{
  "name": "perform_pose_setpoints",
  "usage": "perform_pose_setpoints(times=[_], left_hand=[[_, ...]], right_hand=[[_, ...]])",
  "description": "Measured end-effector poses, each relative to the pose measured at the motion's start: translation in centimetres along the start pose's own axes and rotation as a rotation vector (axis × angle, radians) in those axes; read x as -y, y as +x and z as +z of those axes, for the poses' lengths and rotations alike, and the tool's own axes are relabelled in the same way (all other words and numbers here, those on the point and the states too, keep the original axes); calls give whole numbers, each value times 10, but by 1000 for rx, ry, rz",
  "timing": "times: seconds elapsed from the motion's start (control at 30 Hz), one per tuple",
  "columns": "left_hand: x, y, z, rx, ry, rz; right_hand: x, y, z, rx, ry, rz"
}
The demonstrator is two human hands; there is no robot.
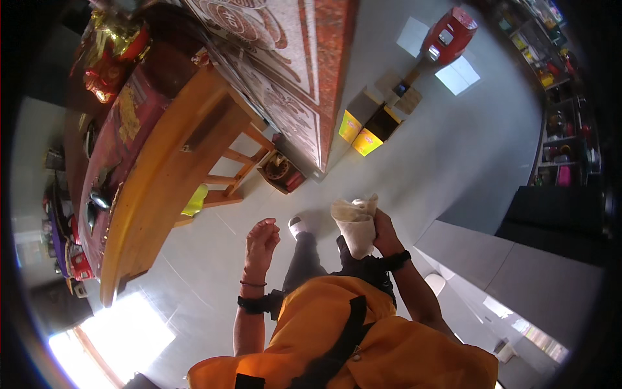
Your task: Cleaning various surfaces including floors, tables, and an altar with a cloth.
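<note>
My right hand (387,233) is closed around the side of a crumpled beige cloth (359,231), which hangs in front of my right leg. The thumb and part of the fingers are hidden by the cloth. My left hand (263,238) is raised in front of me to the left, its fingers curled, with nothing visible in it. It touches neither the cloth nor the wooden table.
A long wooden table (160,160) with a red cover stands left. Ahead are a patterned partition (291,92), a small open box (282,171), yellow cartons (367,141) and a red plastic stool (449,36). Filled shelves (559,121) line the right; a grey counter (505,262) is nearer.
</note>
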State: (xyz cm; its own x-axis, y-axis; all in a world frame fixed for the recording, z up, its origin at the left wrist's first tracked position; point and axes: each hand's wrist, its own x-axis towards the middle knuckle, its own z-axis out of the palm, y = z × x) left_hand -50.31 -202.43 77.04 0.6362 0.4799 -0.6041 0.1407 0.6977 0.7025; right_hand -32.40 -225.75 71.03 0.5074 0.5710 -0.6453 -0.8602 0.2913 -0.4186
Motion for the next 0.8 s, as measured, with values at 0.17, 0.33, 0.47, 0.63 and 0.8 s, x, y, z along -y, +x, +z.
perform_pose_setpoints(times=[0.17,0.33,0.47,0.63,0.8], left_hand=[[35,-17,29,-19,-67,52],[52,-37,48,-82,-132,100],[58,-49,48,-104,-141,108],[53,-54,51,-199,-72,120],[55,-55,38,-284,-54,103]], right_hand=[[42,2,-25,-3,-153,67],[56,12,-49,49,-213,15],[50,36,-60,-35,-197,94],[40,41,-46,-74,-286,91],[37,38,-32,-107,-360,126]])
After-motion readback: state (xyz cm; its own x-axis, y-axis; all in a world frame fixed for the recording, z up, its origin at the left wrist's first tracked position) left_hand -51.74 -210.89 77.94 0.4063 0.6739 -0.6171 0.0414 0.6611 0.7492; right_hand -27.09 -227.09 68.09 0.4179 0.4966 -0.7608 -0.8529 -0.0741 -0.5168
